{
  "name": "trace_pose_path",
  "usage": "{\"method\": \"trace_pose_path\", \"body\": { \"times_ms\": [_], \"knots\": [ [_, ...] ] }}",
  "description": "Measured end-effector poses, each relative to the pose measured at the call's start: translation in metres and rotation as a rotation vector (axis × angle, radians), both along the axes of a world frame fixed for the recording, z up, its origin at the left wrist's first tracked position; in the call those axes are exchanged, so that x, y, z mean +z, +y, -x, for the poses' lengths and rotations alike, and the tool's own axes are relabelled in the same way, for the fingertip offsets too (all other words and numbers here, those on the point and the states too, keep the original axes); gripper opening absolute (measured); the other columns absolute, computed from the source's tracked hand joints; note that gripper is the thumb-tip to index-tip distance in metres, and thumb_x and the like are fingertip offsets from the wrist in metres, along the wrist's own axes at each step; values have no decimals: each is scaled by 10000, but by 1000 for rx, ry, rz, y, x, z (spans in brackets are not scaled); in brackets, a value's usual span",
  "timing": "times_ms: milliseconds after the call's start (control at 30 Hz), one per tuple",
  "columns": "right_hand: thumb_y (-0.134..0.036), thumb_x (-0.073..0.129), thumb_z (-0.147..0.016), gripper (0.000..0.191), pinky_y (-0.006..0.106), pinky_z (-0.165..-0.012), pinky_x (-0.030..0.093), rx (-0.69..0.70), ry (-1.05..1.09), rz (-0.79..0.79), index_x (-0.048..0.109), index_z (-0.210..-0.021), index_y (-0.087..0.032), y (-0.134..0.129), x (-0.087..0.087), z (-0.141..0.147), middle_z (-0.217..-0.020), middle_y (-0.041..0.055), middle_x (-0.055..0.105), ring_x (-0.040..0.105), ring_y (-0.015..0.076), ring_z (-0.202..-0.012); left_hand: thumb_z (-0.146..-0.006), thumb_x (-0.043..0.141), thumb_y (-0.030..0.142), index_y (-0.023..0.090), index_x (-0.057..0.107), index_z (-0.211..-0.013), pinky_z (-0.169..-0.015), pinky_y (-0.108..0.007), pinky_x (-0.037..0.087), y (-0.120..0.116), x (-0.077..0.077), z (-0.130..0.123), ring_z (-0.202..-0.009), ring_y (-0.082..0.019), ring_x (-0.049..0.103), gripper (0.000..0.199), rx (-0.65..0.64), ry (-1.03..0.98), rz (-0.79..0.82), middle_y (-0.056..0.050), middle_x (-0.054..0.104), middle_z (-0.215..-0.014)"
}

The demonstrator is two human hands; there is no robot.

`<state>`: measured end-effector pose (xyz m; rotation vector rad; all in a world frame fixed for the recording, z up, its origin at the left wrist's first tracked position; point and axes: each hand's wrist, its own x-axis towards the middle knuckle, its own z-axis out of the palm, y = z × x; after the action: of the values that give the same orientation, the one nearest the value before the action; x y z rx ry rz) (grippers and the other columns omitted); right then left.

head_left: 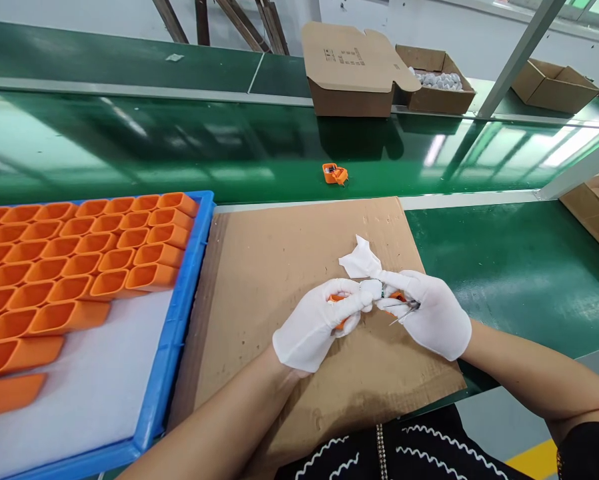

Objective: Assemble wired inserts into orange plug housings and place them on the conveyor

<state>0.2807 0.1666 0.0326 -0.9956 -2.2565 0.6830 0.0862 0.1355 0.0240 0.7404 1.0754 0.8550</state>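
Observation:
Both hands wear white gloves and meet above a cardboard sheet (259, 267). My left hand (324, 320) is closed round an orange part (337, 298), which shows between its fingers. Close against it, my right hand (427, 313) is closed on another orange piece (398, 295) and a thin metal tool (410, 305) whose tips point left. A small white rounded piece and a bit of green show where the fingertips meet; the detail is too small to tell. A white cloth end (362, 259) sticks up from the glove fingers.
A blue tray (174, 333) at the left holds several orange sleeves (154, 277). A small orange assembly (335, 174) lies on the green surface beyond the cardboard. Cardboard boxes (352, 100) stand on the back ledge; another box (597, 207) is at far right.

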Motion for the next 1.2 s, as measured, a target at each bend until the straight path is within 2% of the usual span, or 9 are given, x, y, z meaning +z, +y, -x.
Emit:
{"method": "trace_pose_path", "body": {
  "times_ms": [200, 267, 333, 433, 600, 700, 833, 967, 1200],
  "knots": [
    [-51, 566, -898, 434, 233, -706, 542, -32, -31, -65, 680, -1264, -256, 1, -3, -6, -901, 3, 729, 678, 141, -758, -758, 775, 520, 171, 620, -791, -488, -247, 224, -2, 0, -1, -459, -80, 305, 383, -18, 24, -69, 66, 438, -459],
    [-63, 564, -921, 430, 232, -715, 549, -64, 5, -78, 667, -1284, -269, 3, -3, -7, -901, 1, 725, 675, 137, -757, -756, 782, 477, 176, 644, -943, -542, -261, 356, -3, 1, 0, -547, -114, 460, 380, 20, 115, -192, 16, 594, -636],
    [-76, 572, -941, 419, 232, -733, 558, -84, 78, -102, 660, -1293, -284, 7, -1, -9, -914, -2, 720, 678, 133, -773, -741, 800, 386, 194, 620, -1074, -712, -317, 489, -5, 0, 0, -776, -173, 612, 424, 90, 277, -344, -47, 685, -928],
    [-74, 604, -941, 431, 230, -731, 559, -92, 137, -160, 660, -1295, -314, 13, 1, -12, -914, -12, 709, 673, 128, -779, -794, 726, 218, 208, 573, -1150, -954, -405, 506, -8, -5, 1, -1051, -217, 634, 388, 139, 518, -561, -81, 650, -1163],
    [-63, 616, -948, 504, 254, -731, 553, -67, 182, -183, 633, -1352, -365, 15, 0, -17, -958, -1, 700, 671, 133, -814, -880, 595, 96, 228, 479, -1358, -1030, -426, 506, -7, -18, 2, -1016, -173, 661, 509, 88, 514, -736, -33, 631, -1054],
    [-64, 602, -958, 548, 279, -729, 552, -40, 203, -126, 596, -1404, -382, 15, -5, -20, -1003, 18, 696, 673, 149, -853, -825, 725, 144, 236, 455, -1334, -999, -419, 541, -5, -21, 2, -1036, -185, 701, 583, 185, 358, -698, -38, 624, -1118],
    [-55, 587, -950, 552, 303, -753, 562, -23, 173, -110, 602, -1406, -365, 17, -9, -23, -1019, 30, 695, 668, 160, -880, -701, 889, 190, 217, 497, -1047, -869, -368, 586, -4, -11, 3, -968, -206, 739, 524, 250, 124, -448, -45, 701, -1041],
    [-56, 578, -951, 535, 295, -721, 553, -28, 170, -128, 609, -1393, -357, 17, -5, -22, -972, 21, 680, 650, 153, -838, -645, 955, 291, 186, 591, -934, -733, -273, 561, 0, 4, 10, -870, -179, 706, 476, 143, -99, -253, -46, 729, -925],
    [-64, 579, -954, 489, 271, -686, 525, -59, 171, -160, 624, -1350, -347, 12, 1, -17, -936, 5, 645, 628, 136, -787, -862, 744, 565, 176, 709, -1090, -572, -188, 441, 1, 11, 15, -589, -76, 501, 452, -66, -366, -41, 5, 590, -700]
  ]
}}
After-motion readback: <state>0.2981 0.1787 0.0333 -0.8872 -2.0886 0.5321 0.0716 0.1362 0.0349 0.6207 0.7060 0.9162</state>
